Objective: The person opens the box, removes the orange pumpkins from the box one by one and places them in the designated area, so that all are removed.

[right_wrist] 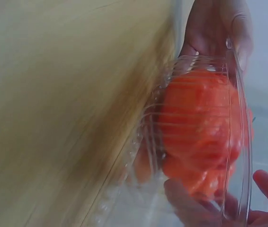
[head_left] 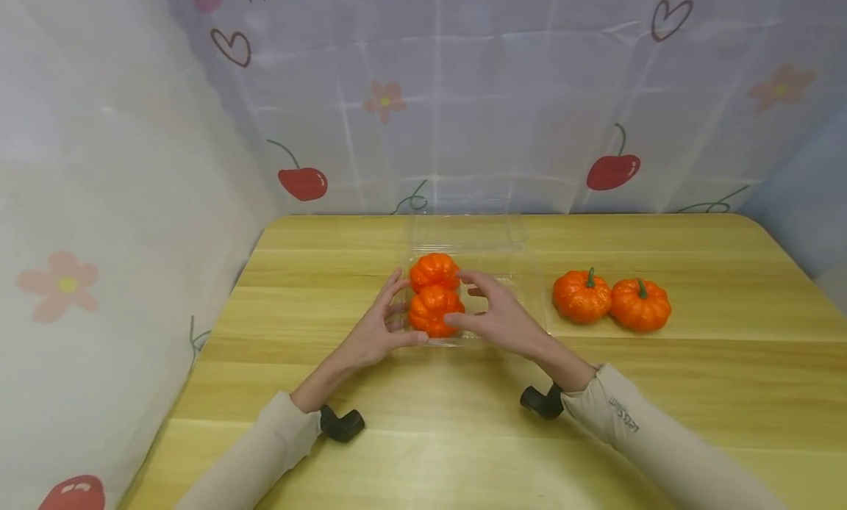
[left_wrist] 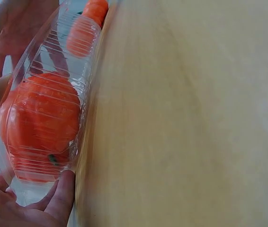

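A clear plastic clamshell container (head_left: 501, 273) lies on the table, its lid (head_left: 466, 231) folded back toward the wall. Inside, at its left end, a near toy pumpkin (head_left: 433, 311) and a far toy pumpkin (head_left: 434, 271) sit on their sides, touching. My left hand (head_left: 373, 333) holds the container's left end, thumb at the near rim and fingers along the side. Over the container is my right hand (head_left: 503, 317), fingers spread at the pumpkins' right side, the thumb over the near one. A green stem (left_wrist: 53, 160) shows through the ribbed wall in the left wrist view.
Right of the container, two more orange toy pumpkins stand side by side on the wooden table (head_left: 423, 436), a left one (head_left: 582, 297) and a right one (head_left: 640, 306), green stems up. Behind the table hangs a printed curtain (head_left: 463, 113).
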Demonstrator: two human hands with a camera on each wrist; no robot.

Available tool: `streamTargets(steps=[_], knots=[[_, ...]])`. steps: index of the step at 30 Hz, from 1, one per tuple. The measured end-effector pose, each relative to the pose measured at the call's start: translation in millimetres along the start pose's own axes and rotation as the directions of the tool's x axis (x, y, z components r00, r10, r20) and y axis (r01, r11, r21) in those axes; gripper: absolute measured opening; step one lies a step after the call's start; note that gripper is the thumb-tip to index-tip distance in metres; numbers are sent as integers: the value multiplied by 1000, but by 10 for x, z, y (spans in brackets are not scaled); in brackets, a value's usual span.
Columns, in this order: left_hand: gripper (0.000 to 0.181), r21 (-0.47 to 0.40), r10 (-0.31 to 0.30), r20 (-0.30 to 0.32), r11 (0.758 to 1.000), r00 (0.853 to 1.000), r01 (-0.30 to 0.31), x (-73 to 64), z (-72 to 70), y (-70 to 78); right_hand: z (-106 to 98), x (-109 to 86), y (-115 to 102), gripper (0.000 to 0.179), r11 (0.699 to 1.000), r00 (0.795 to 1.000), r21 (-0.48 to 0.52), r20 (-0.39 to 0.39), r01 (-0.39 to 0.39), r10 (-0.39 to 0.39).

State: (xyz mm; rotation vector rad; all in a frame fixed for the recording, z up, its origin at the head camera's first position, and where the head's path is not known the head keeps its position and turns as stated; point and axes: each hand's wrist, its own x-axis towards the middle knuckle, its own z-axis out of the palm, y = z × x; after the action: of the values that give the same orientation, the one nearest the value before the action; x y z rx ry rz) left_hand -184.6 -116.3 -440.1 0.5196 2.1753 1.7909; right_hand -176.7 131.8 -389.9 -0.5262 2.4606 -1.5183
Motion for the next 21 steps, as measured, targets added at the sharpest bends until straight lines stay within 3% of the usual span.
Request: streamTargets(steps=[6,14,21], knots=[[100,10,8,4,1000,1000,-8,10,-1,2,111,115,-47,72,1000,999,9,33,21,-21],[99,8,15,4,1000,1000,-15,0,3,2,183,177,-80,72,1000,999,20,48,-10,9],[101,13,22,1,1000,1000,-22,4,1,0,189,165,-69,67,998,999,-40,26,-40,41]])
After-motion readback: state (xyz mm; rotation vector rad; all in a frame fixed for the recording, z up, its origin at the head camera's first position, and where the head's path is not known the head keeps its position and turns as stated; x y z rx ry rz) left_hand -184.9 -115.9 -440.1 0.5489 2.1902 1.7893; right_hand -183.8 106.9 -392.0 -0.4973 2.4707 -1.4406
